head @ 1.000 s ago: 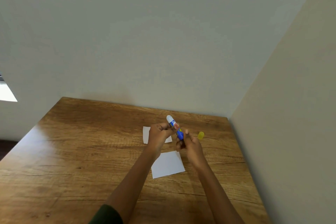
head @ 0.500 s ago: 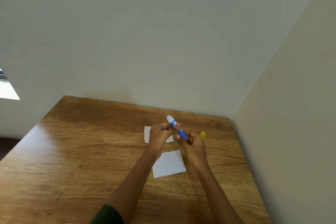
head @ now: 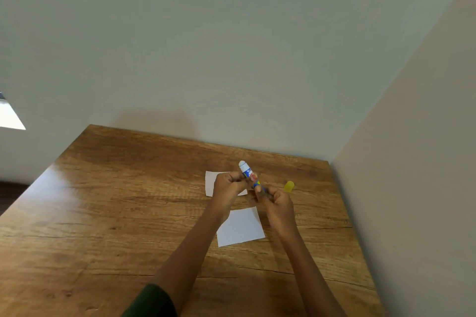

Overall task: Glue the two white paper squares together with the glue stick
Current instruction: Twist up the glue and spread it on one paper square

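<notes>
Glue stick [head: 249, 175] is held tilted above the table [head: 116, 201], uncapped, white tip up and away. Label is blue/white w/ red lettering, too small to read. Left hand [head: 228, 186] has fingers curled round the upper barrel; right hand [head: 277, 200] pinches the lower end. Yellow cap [head: 289, 186] lies on the wood just beyond the right hand. Far paper square [head: 211, 183] is partly hidden by the left hand; near paper square [head: 242, 226] lies between the forearms. The squares are apart. Side wall [head: 412, 175] is close to the table's right edge; bare wood stretches to the left.
</notes>
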`<action>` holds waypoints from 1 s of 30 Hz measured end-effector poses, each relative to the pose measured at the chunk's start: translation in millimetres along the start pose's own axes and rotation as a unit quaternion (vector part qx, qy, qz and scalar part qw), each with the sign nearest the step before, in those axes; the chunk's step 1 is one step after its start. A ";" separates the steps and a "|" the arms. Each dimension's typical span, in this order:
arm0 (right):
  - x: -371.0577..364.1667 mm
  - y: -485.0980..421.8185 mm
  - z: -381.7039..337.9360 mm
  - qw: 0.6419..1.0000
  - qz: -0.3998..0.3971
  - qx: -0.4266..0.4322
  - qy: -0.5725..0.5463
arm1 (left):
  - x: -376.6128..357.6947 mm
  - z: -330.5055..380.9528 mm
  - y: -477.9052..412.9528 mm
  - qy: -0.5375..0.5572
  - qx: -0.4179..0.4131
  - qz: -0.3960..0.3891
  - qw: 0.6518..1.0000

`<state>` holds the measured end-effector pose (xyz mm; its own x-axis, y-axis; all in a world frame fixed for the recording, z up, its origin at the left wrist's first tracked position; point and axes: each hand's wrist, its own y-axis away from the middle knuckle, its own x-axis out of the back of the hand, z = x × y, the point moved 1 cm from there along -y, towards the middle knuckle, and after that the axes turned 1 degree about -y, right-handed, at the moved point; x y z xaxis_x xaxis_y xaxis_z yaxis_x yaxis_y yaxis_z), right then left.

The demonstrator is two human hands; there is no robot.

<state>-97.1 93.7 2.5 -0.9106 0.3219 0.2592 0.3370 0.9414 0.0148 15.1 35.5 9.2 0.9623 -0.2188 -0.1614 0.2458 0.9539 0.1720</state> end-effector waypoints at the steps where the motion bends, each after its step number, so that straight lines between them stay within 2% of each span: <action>1: -1.7 0.3 1.4 1.000 0.011 -0.002 0.001 | -1.1 -1.2 0.7 0.003 0.005 -0.002 1.000; 4: -2.7 1.7 3.8 0.999 0.039 0.006 -0.014 | -4.3 -5.6 0.5 -0.019 0.015 0.002 1.000; 6: 0.2 1.1 3.7 0.998 0.030 0.026 -0.045 | -2.7 -6.5 0.8 -0.061 0.016 0.008 0.998; 9: 1.6 1.3 3.1 0.994 0.004 0.026 -0.103 | 10.6 -5.1 0.9 -0.098 -0.014 -0.042 0.994; 11: 2.7 0.0 5.4 0.986 0.025 -0.009 -0.164 | 27.3 -3.4 -0.7 -0.166 -0.034 -0.060 0.984; 13: 6.1 -4.0 7.7 0.976 0.047 -0.039 -0.208 | 48.2 -4.2 -6.5 -0.266 -0.051 -0.008 0.962; 15: 8.0 -8.1 9.4 0.968 0.053 -0.052 -0.238 | 70.0 -6.0 -14.7 -0.380 -0.077 0.061 0.920; 17: 6.3 -10.8 10.8 0.962 0.057 -0.062 -0.261 | 87.4 -10.5 -25.9 -0.452 -0.112 0.075 0.882; 22: -0.9 -13.4 12.4 0.948 0.049 -0.084 -0.304 | 91.7 -28.3 -27.9 -0.516 -0.131 0.055 0.845; 26: -2.2 -15.3 15.5 0.944 0.056 -0.091 -0.313 | 77.3 -33.4 -16.3 -0.564 -0.149 0.087 0.808; 30: -1.4 -16.5 16.9 0.948 0.051 -0.097 -0.300 | 59.0 -35.2 -5.0 -0.578 -0.123 0.125 0.797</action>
<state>-105.3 79.5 -14.4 -0.8233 0.4646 -0.3260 0.4152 0.8846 0.2122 66.5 25.1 -35.3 0.4775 0.0778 0.8752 0.1355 0.9776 -0.1608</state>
